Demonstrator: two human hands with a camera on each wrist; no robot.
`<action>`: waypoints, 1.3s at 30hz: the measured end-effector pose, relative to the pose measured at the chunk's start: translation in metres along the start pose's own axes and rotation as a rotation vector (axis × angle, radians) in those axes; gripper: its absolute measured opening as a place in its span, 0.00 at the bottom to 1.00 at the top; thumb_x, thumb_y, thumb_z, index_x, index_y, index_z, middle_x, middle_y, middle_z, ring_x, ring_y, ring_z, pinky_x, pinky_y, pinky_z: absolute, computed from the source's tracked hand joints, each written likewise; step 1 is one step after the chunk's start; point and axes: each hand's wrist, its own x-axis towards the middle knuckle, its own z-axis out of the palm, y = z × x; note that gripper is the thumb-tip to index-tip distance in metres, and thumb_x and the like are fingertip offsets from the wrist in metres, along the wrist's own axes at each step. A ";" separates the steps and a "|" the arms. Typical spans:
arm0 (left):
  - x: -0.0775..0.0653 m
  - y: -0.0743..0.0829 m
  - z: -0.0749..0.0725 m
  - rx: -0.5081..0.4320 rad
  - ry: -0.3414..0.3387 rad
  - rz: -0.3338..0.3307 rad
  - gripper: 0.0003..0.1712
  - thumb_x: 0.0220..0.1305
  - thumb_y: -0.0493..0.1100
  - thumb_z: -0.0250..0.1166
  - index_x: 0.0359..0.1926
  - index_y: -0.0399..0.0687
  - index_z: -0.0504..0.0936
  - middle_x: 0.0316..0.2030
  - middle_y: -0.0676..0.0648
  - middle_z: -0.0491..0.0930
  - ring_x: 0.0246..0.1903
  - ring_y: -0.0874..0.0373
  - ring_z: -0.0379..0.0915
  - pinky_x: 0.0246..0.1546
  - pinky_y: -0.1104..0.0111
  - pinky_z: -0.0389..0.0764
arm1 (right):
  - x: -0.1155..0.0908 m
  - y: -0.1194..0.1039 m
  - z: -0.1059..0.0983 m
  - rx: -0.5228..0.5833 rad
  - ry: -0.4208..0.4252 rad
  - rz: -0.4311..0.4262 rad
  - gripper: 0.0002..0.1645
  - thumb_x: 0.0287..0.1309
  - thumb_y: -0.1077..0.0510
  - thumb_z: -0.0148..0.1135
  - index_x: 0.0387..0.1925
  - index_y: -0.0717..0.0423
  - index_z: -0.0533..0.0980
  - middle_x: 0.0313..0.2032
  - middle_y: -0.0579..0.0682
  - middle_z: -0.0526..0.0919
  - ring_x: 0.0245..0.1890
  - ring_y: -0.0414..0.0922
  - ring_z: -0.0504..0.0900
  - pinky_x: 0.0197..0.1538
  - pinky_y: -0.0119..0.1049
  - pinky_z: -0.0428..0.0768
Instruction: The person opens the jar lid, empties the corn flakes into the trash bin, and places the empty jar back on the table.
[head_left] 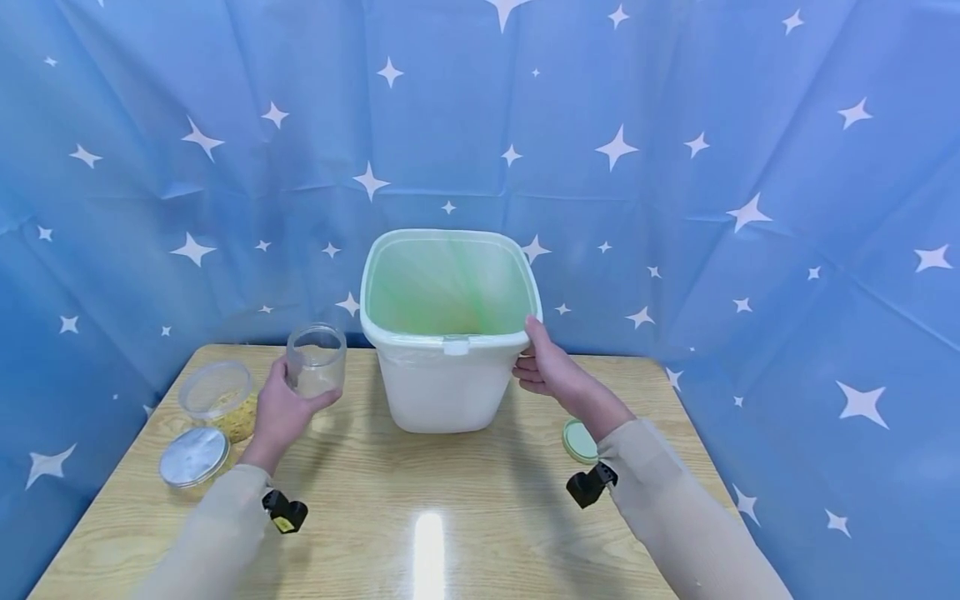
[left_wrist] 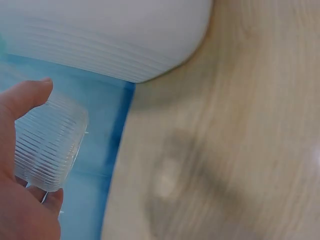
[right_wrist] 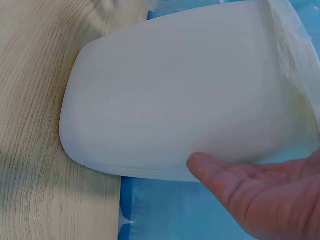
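Note:
My left hand (head_left: 283, 414) holds a clear jar (head_left: 318, 360) above the table, left of a white bin (head_left: 442, 392). Thumb and fingers wrap the jar from opposite sides, and its ribbed wall (left_wrist: 47, 142) shows in the left wrist view. The bin, lined with a thin green bag (head_left: 450, 279), stands upright with its mouth towards me. On its right side, my right hand (head_left: 558, 375) grips the rim, thumb at the top edge and fingers below it. One fingertip lies against the bin's white side in the right wrist view.
At the left stand a clear tub (head_left: 238, 421) with yellow contents and a container with a silver lid (head_left: 193, 457). A pale green round lid (head_left: 579, 442) lies under my right forearm. Behind the wooden table (head_left: 360, 533) hangs a blue star-patterned curtain (head_left: 450, 108).

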 end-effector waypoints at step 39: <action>-0.002 -0.060 0.037 -0.095 -0.128 -0.163 0.60 0.56 0.46 0.73 0.76 0.41 0.40 0.72 0.31 0.52 0.72 0.34 0.49 0.70 0.44 0.57 | -0.001 0.000 0.001 0.023 0.006 0.001 0.53 0.65 0.24 0.18 0.74 0.57 0.48 0.72 0.66 0.56 0.72 0.60 0.61 0.72 0.51 0.64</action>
